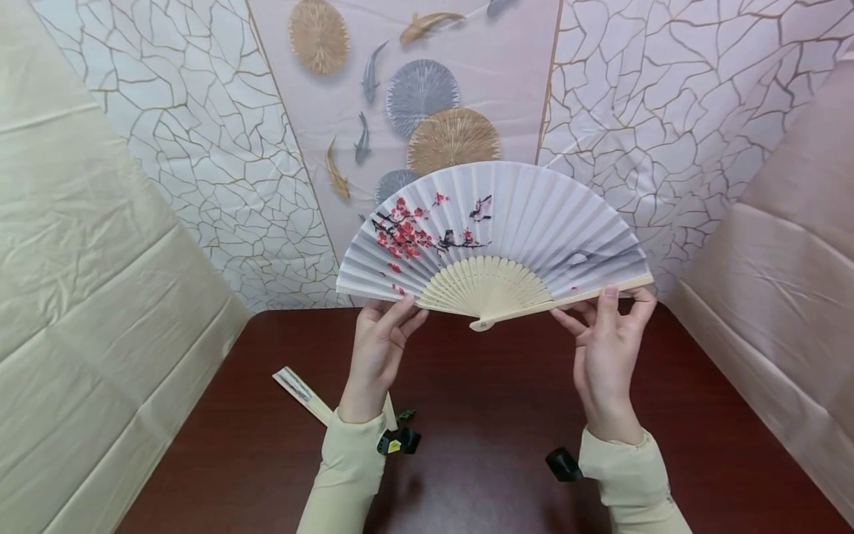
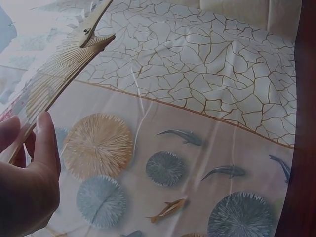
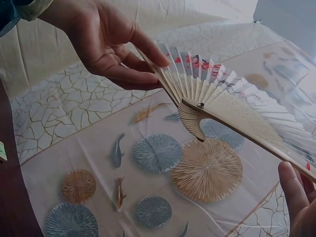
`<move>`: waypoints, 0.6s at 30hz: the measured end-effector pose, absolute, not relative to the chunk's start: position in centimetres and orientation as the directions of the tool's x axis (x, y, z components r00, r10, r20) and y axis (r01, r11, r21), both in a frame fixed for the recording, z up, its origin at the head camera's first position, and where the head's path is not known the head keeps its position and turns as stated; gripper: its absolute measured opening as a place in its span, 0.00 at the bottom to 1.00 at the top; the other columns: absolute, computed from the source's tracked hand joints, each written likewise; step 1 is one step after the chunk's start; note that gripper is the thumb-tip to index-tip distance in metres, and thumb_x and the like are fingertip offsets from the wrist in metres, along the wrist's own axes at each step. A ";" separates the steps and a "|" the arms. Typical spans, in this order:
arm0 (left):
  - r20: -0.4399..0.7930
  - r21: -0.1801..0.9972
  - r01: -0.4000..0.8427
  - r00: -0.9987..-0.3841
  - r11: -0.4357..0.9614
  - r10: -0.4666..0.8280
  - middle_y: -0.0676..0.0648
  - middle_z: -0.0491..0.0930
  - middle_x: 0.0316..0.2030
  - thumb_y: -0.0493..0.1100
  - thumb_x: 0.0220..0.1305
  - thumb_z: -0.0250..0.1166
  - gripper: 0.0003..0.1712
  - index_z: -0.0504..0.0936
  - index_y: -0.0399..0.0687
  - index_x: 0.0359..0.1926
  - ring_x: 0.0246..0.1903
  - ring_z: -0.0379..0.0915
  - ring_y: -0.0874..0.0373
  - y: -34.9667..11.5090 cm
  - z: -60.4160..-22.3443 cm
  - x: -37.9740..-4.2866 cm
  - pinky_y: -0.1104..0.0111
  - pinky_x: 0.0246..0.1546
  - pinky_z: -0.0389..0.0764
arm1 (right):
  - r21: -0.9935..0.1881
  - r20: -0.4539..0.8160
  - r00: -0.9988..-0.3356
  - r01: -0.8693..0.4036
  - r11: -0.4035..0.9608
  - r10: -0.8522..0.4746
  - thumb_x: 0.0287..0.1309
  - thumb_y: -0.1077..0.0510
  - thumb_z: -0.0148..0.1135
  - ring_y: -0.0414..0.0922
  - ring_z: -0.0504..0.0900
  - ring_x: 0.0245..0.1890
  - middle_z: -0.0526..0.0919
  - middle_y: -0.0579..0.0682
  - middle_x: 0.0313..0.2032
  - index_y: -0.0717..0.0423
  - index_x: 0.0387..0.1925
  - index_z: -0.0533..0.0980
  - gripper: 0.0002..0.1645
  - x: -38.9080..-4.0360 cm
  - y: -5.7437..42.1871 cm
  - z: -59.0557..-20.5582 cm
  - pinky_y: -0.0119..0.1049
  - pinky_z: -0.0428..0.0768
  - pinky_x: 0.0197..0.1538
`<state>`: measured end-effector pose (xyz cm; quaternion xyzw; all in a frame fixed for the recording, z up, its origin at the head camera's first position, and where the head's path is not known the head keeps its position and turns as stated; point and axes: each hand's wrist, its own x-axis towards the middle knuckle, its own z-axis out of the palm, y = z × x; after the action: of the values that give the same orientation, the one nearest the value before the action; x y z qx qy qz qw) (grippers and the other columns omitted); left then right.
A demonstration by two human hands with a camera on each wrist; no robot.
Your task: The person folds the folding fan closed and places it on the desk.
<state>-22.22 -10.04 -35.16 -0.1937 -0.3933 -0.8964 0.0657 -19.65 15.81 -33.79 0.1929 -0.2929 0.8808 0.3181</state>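
A folding fan (image 1: 527, 215), spread wide, is held up above the table between both hands. Its pleated white leaf carries red blossoms and small birds, and pale slats meet at a rivet at the bottom middle. The left hand (image 1: 378, 348) pinches the fan's left edge between thumb and fingers. At the other side the right hand (image 1: 608, 356) grips the right outer rib, thumb in front and fingers behind. In the right wrist view, the left hand (image 3: 111, 44) and right hand (image 3: 298, 202) hold opposite edges of the fan (image 3: 232, 108).
On the dark red-brown table (image 1: 480, 415), a pale flat strip (image 1: 302, 395), perhaps another fan folded up, lies partly hidden behind the left forearm. A small green item (image 1: 405, 415) lies near it. Patterned cloth (image 1: 454, 89) hangs behind, and pale panels (image 1: 107, 297) flank the table.
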 end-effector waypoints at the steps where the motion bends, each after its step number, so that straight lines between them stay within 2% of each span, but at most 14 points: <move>1: 0.400 0.679 0.273 -0.916 -0.681 0.031 0.43 0.82 0.48 0.27 0.70 0.58 0.18 0.78 0.43 0.57 0.43 0.84 0.55 -10.1 -35.1 -22.2 0.64 0.45 0.86 | -0.397 0.527 -0.725 -0.671 -0.626 0.444 0.74 0.61 0.52 0.55 0.86 0.32 0.76 0.66 0.44 0.59 0.55 0.57 0.17 -19.7 15.8 -33.8 0.46 0.88 0.33; 10: 0.403 0.688 0.285 -0.915 -0.668 0.025 0.43 0.82 0.51 0.27 0.72 0.56 0.22 0.74 0.40 0.63 0.44 0.84 0.55 -10.1 -35.1 -22.4 0.64 0.46 0.85 | -0.449 0.500 -0.749 -0.654 -0.609 0.435 0.74 0.59 0.52 0.53 0.86 0.31 0.77 0.65 0.44 0.58 0.56 0.58 0.18 -19.8 15.6 -34.1 0.44 0.88 0.32; 18: 0.393 0.703 0.281 -0.919 -0.653 0.027 0.41 0.81 0.52 0.28 0.72 0.56 0.20 0.75 0.38 0.62 0.45 0.83 0.55 -10.1 -35.2 -22.4 0.65 0.46 0.85 | -0.555 0.482 -0.779 -0.626 -0.548 0.401 0.74 0.55 0.52 0.50 0.87 0.36 0.77 0.63 0.49 0.56 0.58 0.58 0.19 -19.9 15.6 -34.3 0.41 0.88 0.34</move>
<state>-22.37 -10.11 -35.15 -0.1878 -0.4101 -0.8896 0.0712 -19.89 15.62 -34.31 0.1509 -0.3720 0.8666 0.2963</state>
